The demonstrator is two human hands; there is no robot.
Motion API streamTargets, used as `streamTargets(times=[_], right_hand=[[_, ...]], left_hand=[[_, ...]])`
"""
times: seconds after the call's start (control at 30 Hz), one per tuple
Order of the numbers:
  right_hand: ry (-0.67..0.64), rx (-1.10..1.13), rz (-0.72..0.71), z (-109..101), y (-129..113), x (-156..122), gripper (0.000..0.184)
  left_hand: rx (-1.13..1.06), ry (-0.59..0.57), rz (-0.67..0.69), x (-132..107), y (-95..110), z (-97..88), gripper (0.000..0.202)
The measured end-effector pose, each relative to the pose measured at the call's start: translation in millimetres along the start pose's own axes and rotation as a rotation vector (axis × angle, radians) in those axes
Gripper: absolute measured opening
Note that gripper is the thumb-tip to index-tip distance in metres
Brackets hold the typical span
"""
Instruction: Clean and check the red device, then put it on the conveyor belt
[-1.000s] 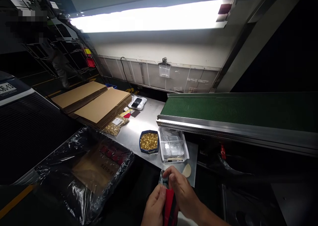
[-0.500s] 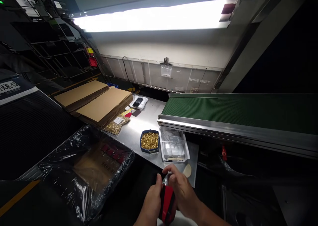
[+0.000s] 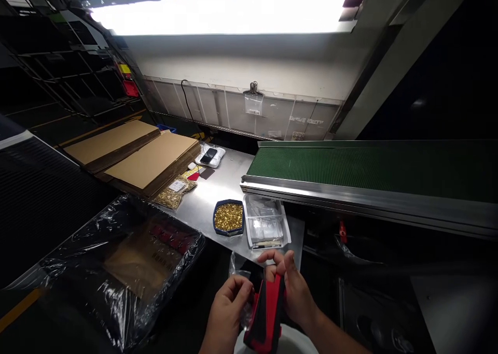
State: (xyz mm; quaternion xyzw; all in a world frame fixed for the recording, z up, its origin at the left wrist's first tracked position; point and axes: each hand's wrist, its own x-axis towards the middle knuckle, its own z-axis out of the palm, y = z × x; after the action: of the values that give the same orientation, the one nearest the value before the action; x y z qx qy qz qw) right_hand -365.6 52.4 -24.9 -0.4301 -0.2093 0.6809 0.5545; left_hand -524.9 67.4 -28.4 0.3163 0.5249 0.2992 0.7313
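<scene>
My right hand (image 3: 293,292) is closed around a red-and-black object (image 3: 266,312) with the look of a tool casing; its exact kind is not clear. Pinched in the fingers of my left hand (image 3: 231,307) is a clear plastic bag (image 3: 234,265), which also shows below the fingers beside the object. Both hands are close together in front of the table's near edge. Below them is a white round container (image 3: 298,341), partly hidden. Just beyond the hands stand a white tray (image 3: 288,229) of clear plastic bags and a blue bin (image 3: 215,224) of small gold-coloured metal parts.
A green conveyor belt (image 3: 311,162) runs to the right. Cardboard sheets (image 3: 151,159) are stacked at the left, near a bag of gold parts (image 3: 175,192) and a phone (image 3: 209,155). A box lined with black plastic (image 3: 89,271) stands at the lower left.
My left hand has shifted left, apart from the right, with clear plastic now showing by its fingers. The red-and-black object is more exposed and turned. The view has shifted slightly.
</scene>
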Motion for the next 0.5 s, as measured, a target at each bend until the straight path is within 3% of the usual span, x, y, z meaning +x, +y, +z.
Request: streamTargets(times=[0.17,0.33,0.4,0.5], right_hand=[[-0.003,-0.015,0.010,0.8,-5.9,-2.5,0.073],[0.007,-0.057,0.041,11.5,-21.9,-8.8,0.065],[-0.001,-0.096,0.052,16.3,-29.8,-12.3,0.057],[-0.064,-0.135,0.088,20.1,-40.2,-16.1,0.036]], left_hand=[[0.137,-0.045,-0.025,-6.1,5.9,3.7,0.054],[-0.040,-0.271,-0.187,-21.1,17.8,9.5,0.066],[-0.114,-0.358,-0.236,-25.5,23.7,11.3,0.068],[-0.151,-0.433,-0.204,-30.1,32.7,12.4,0.075]])
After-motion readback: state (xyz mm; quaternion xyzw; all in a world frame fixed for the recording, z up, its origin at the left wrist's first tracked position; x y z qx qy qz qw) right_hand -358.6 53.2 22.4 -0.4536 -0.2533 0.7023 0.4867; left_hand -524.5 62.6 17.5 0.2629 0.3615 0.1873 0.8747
